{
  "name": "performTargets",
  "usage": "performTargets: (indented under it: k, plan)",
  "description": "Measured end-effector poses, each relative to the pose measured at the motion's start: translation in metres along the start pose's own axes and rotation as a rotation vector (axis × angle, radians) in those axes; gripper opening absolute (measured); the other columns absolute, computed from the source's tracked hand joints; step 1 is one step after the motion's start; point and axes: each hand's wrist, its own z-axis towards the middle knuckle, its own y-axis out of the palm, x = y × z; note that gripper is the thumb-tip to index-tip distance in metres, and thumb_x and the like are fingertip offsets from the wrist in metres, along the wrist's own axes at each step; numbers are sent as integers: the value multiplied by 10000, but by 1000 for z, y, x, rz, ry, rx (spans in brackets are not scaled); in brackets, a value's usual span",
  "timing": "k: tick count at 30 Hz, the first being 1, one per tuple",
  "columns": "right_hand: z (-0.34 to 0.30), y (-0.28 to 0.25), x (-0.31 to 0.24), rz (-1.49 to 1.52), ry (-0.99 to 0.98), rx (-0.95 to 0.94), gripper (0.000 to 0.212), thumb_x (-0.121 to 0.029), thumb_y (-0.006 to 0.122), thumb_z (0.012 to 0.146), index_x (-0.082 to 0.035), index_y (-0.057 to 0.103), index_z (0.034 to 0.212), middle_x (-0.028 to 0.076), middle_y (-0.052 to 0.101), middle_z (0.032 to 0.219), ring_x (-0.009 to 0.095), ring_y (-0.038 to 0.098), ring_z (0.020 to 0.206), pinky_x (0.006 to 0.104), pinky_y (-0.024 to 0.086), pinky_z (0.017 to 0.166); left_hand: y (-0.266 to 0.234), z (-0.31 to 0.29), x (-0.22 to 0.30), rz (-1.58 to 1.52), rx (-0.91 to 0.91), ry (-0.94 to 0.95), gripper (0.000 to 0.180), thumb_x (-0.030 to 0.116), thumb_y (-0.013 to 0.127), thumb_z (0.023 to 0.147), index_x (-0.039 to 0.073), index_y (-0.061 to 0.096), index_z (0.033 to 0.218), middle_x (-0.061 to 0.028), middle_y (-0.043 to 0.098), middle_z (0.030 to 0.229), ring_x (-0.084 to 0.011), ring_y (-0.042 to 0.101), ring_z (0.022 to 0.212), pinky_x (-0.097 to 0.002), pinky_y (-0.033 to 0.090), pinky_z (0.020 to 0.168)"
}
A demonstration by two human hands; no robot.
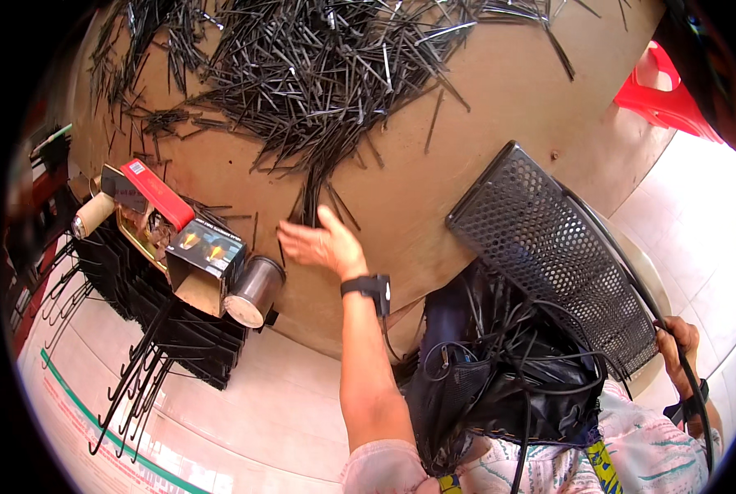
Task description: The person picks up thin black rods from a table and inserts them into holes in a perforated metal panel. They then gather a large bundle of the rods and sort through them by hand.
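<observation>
Here the left hand [322,243] lies spread, fingers on a few black rods [314,202] at the near edge of the big pile [318,66] on the tabletop [499,107]. The right hand [679,339] grips a mesh rack [549,247]. Left, a red-lidded box [158,198] sits beside a dark carton [207,251].

**Brown table under a heap of black rods**

I see a brown table [499,107] whose far half carries a dense pile of thin black rods [318,66], with strays scattered toward me. At its left edge lie a red and black carton [170,218], a metal cup [255,290] on its side and a pale roll [93,215]. A black perforated metal panel [549,247] rests tilted over its near right edge.
</observation>
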Motion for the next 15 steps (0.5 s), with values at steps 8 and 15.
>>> performTargets:
  k: [8, 15]
  plan:
    - [-11, 8, -16, -6, 70, -11, 153, -131, 489, 730, 13, 531, 761, 63, 479, 514, 152, 478, 453, 275, 365, 445, -41, 37, 46, -362, -55, 441, 655, 335, 522, 773, -10, 240, 1254, -239, 236, 1282, -387, 216, 1180, -469, 163, 974]
    - [-11, 11, -16, -12, 100, 10, 168, -152, 488, 724, 10, 532, 739, 60, 474, 506, 149, 465, 447, 272, 356, 442, -47, 45, -51, -95, -23, 73, 637, 390, 405, 826, -47, 222, 1254, -270, 196, 1290, -410, 192, 1191, -474, 153, 982]
